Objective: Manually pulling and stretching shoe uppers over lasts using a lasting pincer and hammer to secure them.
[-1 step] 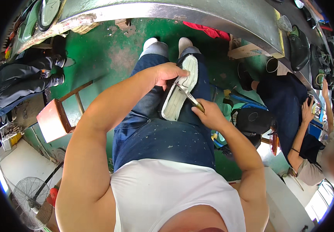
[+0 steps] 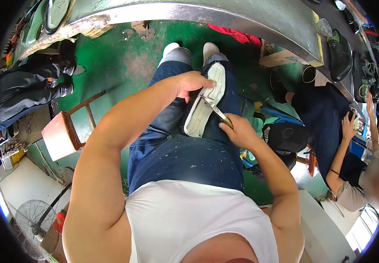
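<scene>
Across my right thigh lies an upturned shoe [image 2: 200, 116], its pale underside facing up and a dark, stitched-looking edge around it. My left hand [image 2: 192, 84] grips the shoe's far left side, with the thumb pressed on the pale underside. In my right hand [image 2: 240, 130] is a pair of metal pliers [image 2: 216, 111] with greenish-gold handles, held from the shoe's near right side. Its metal tip meets the middle of the underside, close to a thin curved dark line. The fingers of my left hand under the shoe are partly hidden.
A metal-edged bench [image 2: 189, 12] curves across the far side. A reddish stool [image 2: 62, 136] stands at left, near another person's legs [image 2: 31, 87]. At right another person [image 2: 352, 184] sits by a dark seat [image 2: 288, 136]. A wire fan [image 2: 35, 228] is at lower left.
My right hand has shifted very slightly to the right with the pliers. The shoe and my left hand look almost the same.
</scene>
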Tool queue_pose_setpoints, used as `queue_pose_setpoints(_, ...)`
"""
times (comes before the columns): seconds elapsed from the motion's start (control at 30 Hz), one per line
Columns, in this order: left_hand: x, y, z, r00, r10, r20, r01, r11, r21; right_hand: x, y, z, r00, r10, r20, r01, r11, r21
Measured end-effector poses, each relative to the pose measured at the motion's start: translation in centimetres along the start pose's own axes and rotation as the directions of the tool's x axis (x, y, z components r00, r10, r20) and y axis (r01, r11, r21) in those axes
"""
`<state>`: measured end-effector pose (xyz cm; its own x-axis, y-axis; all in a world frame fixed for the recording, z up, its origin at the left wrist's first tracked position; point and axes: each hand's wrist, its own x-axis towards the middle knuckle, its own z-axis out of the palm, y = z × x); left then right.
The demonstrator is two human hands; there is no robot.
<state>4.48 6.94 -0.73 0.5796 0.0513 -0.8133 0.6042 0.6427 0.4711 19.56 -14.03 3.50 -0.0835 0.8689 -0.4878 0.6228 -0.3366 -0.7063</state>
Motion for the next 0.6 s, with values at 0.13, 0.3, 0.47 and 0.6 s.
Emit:
queue_pose_setpoints(0.13, 1.0, 0.0, 0.5, 0.998, 0.044, -0.037, -0.042, 0.997, 0.071, -2.2, -0.5, -1.2, 0.976, -0.162, -0.145, 0.123, 0.961, -0.246)
queue_pose_setpoints(0.3, 0.7, -1.0, 0.8, 0.996, 0.041, -0.079, -0.027, 0.984, 0.174, -0.2, -4.5, -0.6, 0.979, -0.069, -0.194, -0.1, 0.667, -0.739)
queue_pose_setpoints(0.47, 0.4, -2.2, 0.2, 0.997, 0.064, -0.043, -0.064, 0.998, -0.007, 2.9, -5.3, -6.0, 0.932, 0.067, 0.358, 0.17, 0.789, -0.59)
queue_pose_setpoints(0.6, 0.1, -1.8, -0.5, 0.991, 0.068, -0.118, -0.066, 0.998, 0.019, 2.3, -2.3, -4.4, 0.991, 0.021, 0.128, 0.024, 0.941, -0.338)
